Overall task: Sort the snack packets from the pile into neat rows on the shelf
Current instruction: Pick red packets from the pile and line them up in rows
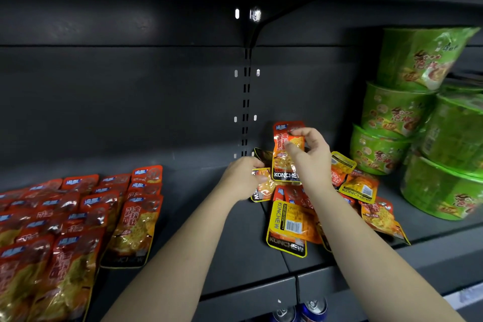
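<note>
From the head camera, both bare arms reach in over the dark grey shelf [209, 230]. The right hand [311, 157] is raised above the pile [295, 222] and pinches a packet [286, 154] between thumb and curled fingers. That packet stands upright with its red-and-orange front facing out, the word KONCHEW along its bottom edge, and its lower end is just above the heap.

The left hand [241, 178] is lower, at the pile's left side. Its fingers curl onto an edge packet [261, 188] that lies there orange side up with a black and yellow border. How firmly it grips, I cannot tell, since the fingertips are partly hidden behind the raised packet.

The pile itself sits right of the shelf's middle, between the two forearms and beyond the right one. It is a loose jumble of small orange, red and yellow pouches, some face up and some showing yellow backs with barcodes, overlapping at all angles.

Well apart on the left, the rows [78, 217] of matching red packets lie flat and overlapping, running from the front of the shelf toward the back panel.

On the far right, green bowls [397, 112] of instant noodles are stacked several high, near the pile. A slotted post [245, 102] runs up the back panel behind the hands. Below the shelf's front lip, the tops of two cans [311, 308] show.
</note>
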### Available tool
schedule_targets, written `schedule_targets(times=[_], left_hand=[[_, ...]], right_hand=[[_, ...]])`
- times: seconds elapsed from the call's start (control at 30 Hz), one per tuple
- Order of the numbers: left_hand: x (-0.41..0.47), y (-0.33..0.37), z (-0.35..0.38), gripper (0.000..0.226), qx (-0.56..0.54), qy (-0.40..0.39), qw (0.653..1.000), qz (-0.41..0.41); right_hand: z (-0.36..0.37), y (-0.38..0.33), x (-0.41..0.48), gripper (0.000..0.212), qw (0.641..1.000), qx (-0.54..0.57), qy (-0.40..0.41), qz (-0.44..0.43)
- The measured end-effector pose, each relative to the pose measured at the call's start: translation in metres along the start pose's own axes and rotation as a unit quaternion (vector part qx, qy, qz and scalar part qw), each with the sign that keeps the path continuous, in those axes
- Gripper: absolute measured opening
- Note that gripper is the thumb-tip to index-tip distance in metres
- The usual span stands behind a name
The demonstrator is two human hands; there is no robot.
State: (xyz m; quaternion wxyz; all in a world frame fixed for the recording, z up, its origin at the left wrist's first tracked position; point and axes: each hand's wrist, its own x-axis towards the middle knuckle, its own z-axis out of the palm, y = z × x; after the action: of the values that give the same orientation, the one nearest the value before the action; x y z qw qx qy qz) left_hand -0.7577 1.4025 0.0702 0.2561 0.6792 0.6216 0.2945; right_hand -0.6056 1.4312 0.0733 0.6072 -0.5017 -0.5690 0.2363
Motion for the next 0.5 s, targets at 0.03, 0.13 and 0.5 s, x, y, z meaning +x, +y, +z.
schedule_targets(times=[0.03, 0.13, 0.5], left_hand=[[-0.003, 0.000, -0.005, 0.036, 0.009, -0.003, 1.000, -0.005], [-0.010, 0.002, -0.021, 0.025, 0.036, 0.011, 0.999, -0.005], [-0.038, -0.020, -0.091, 0.016, 0.075, 0.134, 0.988, -0.010]], right_hand=[[0.000, -0.001, 0.000, 0.020, 1.000, -0.003, -0.005, 0.001], [0.000, -0.006, 0.000, 0.021, 1.000, -0.016, -0.019, -0.012], [0.014, -0.031, -0.008, 0.019, 0.994, -0.030, -0.109, -0.002]])
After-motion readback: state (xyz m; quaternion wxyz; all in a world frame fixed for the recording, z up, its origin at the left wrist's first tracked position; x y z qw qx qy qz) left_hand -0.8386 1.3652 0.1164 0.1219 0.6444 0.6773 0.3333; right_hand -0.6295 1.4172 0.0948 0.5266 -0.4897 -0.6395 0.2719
